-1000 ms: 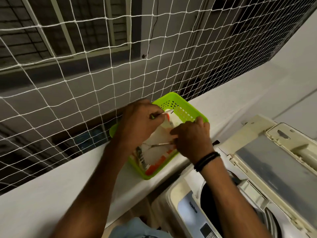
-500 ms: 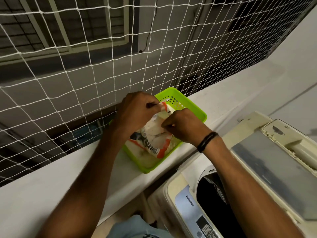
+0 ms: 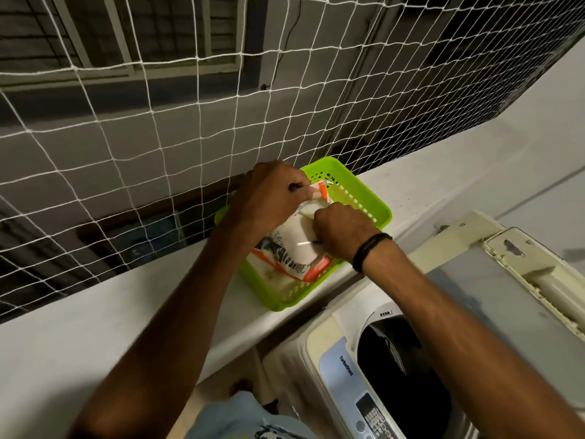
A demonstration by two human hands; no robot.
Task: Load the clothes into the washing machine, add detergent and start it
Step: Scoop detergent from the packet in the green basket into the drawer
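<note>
View from a head cam, looking down at two bare arms reaching fwd over a pale ledge (image 3: 79, 350) that runs diagonally across the frame, lower left to upper right. On the ledge sits a lime-green perforated basket (image 3: 364, 198), pushed up near a white rope net (image 3: 164, 128) that screens the opening behind it; thru the net, a grey wall w/ barred windows, dim. Inside the basket: a detergent pouch (image 3: 294, 245), white plastic w/ orange and black print, crumpled. The left hand (image 3: 269, 198) has its grip closed on the pouch's top edge, pinching it near the basket's far end. The right hand (image 3: 342, 232), w/ a black band at the wrist, has its grip closed on the pouch's middle, fingers curled tight. A thin pale strand runs across the pouch by the right hand; can't tell what it is. Bottom right, below the ledge: a top-load washing machine (image 3: 319, 343), cream body, lid (image 3: 506, 296) raised and leaning back, drum opening dark. Its blue-grey control panel (image 3: 345, 388) faces the wearer. Light-blue fabric shows at the bottom edge.
</note>
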